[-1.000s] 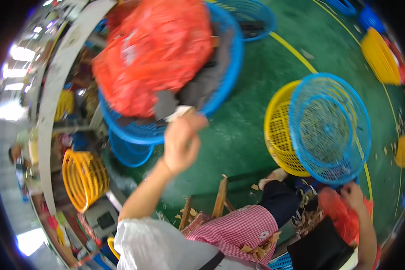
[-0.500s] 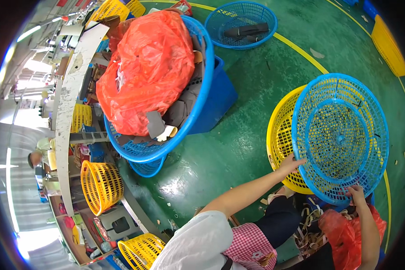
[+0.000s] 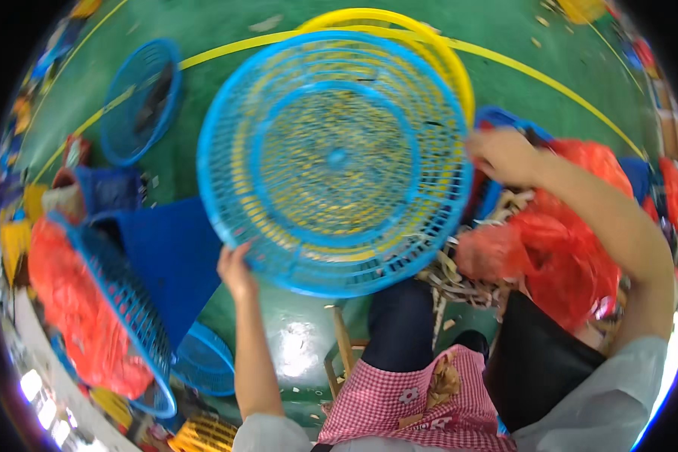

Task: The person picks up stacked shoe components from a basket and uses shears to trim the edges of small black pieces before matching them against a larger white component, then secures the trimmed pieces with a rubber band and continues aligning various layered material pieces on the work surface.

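A round blue plastic mesh basket (image 3: 336,158) is held between my two hands, its wide face toward me. The fingers of my left hand (image 3: 237,270) close on its lower left rim. On the opposite side my right hand (image 3: 504,156), slightly blurred, grips the right rim. Behind the blue basket is a yellow mesh basket (image 3: 463,83), mostly covered, showing along the top and right and through the mesh. My right forearm passes over red plastic bags (image 3: 572,233) lying next to a heap of pale strips (image 3: 467,290).
To the left, a large blue basket (image 3: 120,301) with a red bag (image 3: 79,316) tilts beside a blue bin (image 3: 166,264). Another blue basket (image 3: 139,105) with dark pieces stands on the green floor (image 3: 226,30). A wooden stool (image 3: 342,350) is near my legs.
My view has turned right, bringing the blue basket to the middle. My right hand has gone from the basket's lower rim to its right side; my left hand still holds the rim.
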Available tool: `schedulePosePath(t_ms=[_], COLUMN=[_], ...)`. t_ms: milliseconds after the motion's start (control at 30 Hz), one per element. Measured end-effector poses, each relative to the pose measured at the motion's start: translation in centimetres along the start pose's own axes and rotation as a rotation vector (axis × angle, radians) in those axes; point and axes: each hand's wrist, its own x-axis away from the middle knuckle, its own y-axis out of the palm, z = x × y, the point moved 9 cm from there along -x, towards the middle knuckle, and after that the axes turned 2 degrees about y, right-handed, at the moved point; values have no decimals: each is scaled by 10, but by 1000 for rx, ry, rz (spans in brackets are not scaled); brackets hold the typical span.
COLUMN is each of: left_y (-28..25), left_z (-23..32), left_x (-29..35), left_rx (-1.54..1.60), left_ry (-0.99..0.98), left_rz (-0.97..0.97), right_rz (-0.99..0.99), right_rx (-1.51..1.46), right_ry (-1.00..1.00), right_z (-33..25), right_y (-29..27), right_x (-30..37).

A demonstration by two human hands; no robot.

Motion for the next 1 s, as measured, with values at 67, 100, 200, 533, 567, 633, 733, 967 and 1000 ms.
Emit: schedulePosePath(t_ms=[67, 100, 200, 533, 567, 633, 733, 967, 1000], left_y=[-32, -30, -22, 166, 202, 280, 353, 399, 403], left_z=[6, 6, 23, 109, 87, 43, -13, -76, -74], left_x=[-5, -4, -2, 96, 111, 151, 202, 310, 311], left_rx=[-94, -116, -252, -775, -653, -506, -334, -504, -493], left_ry=[96, 122, 300, 950, 810, 683, 446, 702, 692], left_rz=[54, 61, 107, -284, -476, -892, -1166, -1484, -1499], right_rz=[70, 101, -152, 132, 173, 204, -538, -201, -213], right_rx=[92, 166, 248, -259, -253, -234, -219, 67, 60], right_ry=[114, 155, 225, 103, 194, 299, 467, 56, 70], right_z=[27, 39, 70, 69, 85, 112, 127, 84, 84], right_y=[-8, -13, 23, 48, 35, 11, 56, 74, 77], right_x=[-26, -29, -26, 22, 26, 36, 64, 100, 103])
